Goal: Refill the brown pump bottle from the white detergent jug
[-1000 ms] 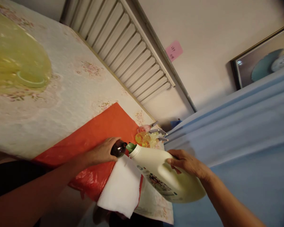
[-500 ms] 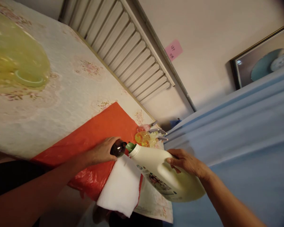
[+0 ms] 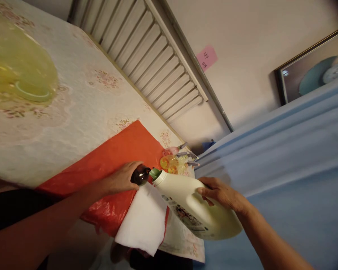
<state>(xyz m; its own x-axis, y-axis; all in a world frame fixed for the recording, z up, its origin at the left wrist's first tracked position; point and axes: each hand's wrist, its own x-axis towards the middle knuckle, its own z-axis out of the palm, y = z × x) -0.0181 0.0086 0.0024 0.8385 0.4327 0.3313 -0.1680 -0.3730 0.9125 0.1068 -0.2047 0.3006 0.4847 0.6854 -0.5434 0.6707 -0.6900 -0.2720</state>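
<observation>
My right hand (image 3: 221, 194) grips the handle side of a large cream-white detergent jug (image 3: 195, 208), tilted so its green spout (image 3: 155, 173) meets the mouth of a small dark brown bottle (image 3: 140, 175). My left hand (image 3: 121, 179) is wrapped round that brown bottle, steadying it on a red plastic sheet (image 3: 112, 165). A folded white cloth (image 3: 145, 221) lies just under the bottle and the jug's neck, hanging over the table edge.
A table with a pale floral cover (image 3: 81, 101) carries a yellow-green translucent bowl (image 3: 19, 78) at far left. Small spray bottles (image 3: 176, 159), pink and yellow, lie beyond the jug. A slatted radiator (image 3: 154, 56), a pink note (image 3: 207, 58) and blue fabric (image 3: 284, 150) are behind.
Almost nothing differs; the jug and both hands have drifted a few pixels up and left, with the spout held at the brown bottle.
</observation>
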